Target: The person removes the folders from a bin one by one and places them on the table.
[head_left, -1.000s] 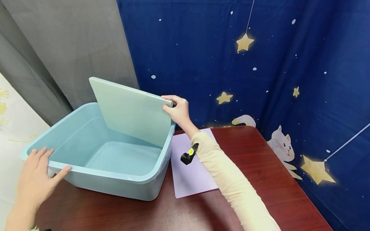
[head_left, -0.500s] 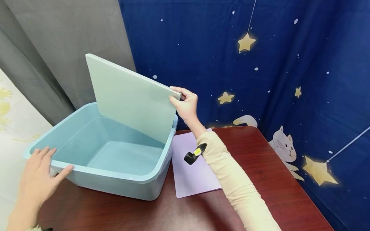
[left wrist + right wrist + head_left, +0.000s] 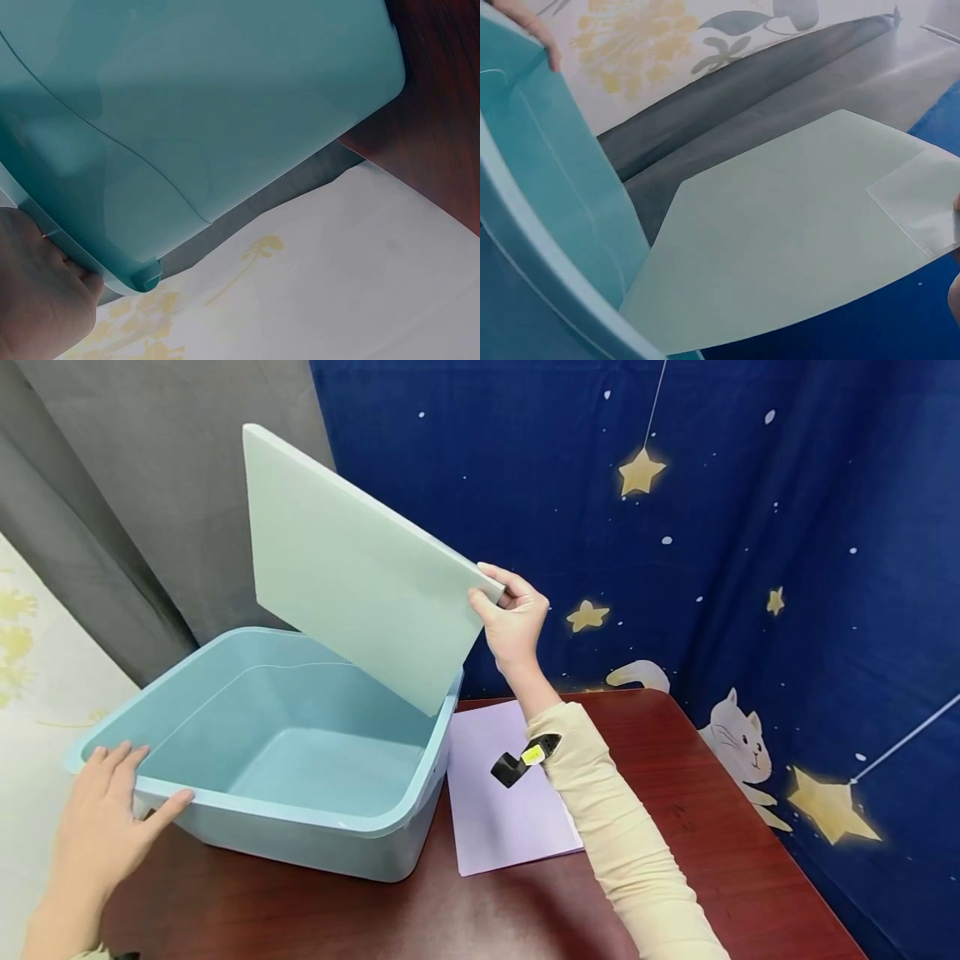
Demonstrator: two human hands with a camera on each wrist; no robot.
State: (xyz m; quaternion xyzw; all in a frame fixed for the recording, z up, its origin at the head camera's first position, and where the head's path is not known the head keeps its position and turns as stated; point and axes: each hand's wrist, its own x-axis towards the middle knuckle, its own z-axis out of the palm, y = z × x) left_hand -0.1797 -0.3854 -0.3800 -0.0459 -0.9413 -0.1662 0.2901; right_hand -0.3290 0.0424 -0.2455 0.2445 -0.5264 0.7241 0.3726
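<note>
Over the bench (image 3: 697, 793), gripping tub (image 3: 300, 845) with left hand (image 3: 105, 827), pinching with right hand (image 3: 517, 620) a green folder (image 3: 360, 577), apparently mostly out, unplaced.

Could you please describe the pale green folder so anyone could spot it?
Find the blue plastic tub on the reddish-brown table. By the tub's far right corner, the right hand pinches the pale green folder. It is held slanted, whereas the lilac folder lies flat.

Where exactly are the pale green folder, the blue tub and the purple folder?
Pale green folder (image 3: 360, 560): head view, middle of its broad face.
Blue tub (image 3: 300, 843): head view, outer wall below the near rim.
Purple folder (image 3: 487, 814): head view, near half of its top face.
</note>
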